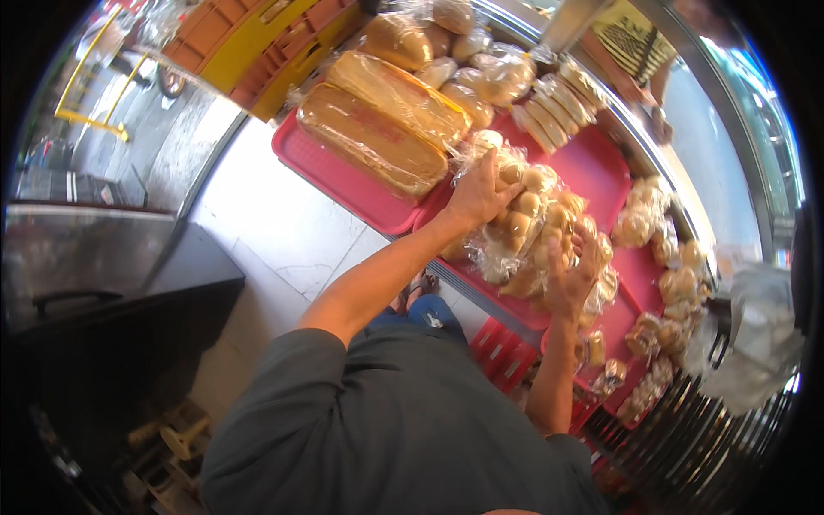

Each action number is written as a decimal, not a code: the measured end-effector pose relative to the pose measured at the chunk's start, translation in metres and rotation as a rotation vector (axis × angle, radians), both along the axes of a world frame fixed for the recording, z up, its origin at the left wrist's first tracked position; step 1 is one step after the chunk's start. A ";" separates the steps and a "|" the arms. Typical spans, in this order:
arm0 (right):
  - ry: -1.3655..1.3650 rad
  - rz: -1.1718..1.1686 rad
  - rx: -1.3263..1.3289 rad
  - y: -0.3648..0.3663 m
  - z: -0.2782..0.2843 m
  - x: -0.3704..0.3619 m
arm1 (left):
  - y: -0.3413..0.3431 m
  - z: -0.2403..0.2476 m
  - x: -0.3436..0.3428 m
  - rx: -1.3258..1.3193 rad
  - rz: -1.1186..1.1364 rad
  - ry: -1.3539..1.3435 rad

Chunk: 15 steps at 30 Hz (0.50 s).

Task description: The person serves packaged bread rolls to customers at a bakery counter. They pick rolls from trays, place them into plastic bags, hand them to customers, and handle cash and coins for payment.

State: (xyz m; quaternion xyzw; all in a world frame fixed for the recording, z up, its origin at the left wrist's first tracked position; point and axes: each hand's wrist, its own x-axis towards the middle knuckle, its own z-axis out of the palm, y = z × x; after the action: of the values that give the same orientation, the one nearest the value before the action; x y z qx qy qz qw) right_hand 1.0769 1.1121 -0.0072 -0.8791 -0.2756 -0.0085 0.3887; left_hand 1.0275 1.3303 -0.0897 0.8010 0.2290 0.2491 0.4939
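bagged buns point(522, 225) lie on a red tray point(601, 163), between both hands. left hand point(479, 196) is at their upper-left edge; whether its fingers pinch cannot be told. right hand point(573, 276), fingers spread, is at their right side.

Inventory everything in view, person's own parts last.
Long wrapped loaves: two, golden, left tray.
Trays: several, red, beneath breads.
Bagged buns: many, golden, centre and right.
Wrapped round loaves: several, brown, top centre.
Wrapped flat breads: several, tan, upper right.
Stacked crates: several, orange, yellow, upper left.
Metal frame: one, yellow, upper left.
Fixture: one, black, lower left.
Plastic bags: count unclear, whitish, far right.
Slatted rack: one, dark, lower right.
Other person: one, yellow clothing, upper right.
Shirt: one, dark grey, lower centre.
Left hand, right hand: one each, bare, at buns.
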 end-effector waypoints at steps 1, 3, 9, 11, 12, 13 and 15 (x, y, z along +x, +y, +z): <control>-0.032 0.053 -0.016 0.016 0.006 -0.014 | 0.007 0.001 -0.007 0.055 -0.013 -0.013; -0.123 0.192 -0.097 0.041 0.003 -0.028 | 0.020 -0.001 -0.024 0.189 -0.068 -0.023; -0.194 0.267 -0.311 0.090 -0.053 -0.030 | 0.062 0.030 -0.052 0.448 -0.396 -0.107; -0.277 0.254 -0.301 0.094 -0.058 -0.026 | 0.083 0.113 -0.076 -0.162 -0.670 -0.321; 0.087 0.186 -0.043 0.094 -0.061 -0.032 | 0.098 0.166 -0.095 -0.273 -0.784 -0.469; 0.223 0.167 0.015 0.102 -0.064 -0.031 | 0.116 0.206 -0.110 -0.231 -0.886 -0.693; 0.252 0.120 -0.068 0.111 -0.062 -0.023 | 0.153 0.279 -0.159 -0.414 -1.082 -0.964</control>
State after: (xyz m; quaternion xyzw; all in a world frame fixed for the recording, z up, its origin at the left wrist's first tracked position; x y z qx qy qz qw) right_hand 1.0534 1.2233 -0.0689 -0.8679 -0.2767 0.1347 0.3899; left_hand 0.8688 1.4832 0.1892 0.4948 -0.3956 0.2465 0.7334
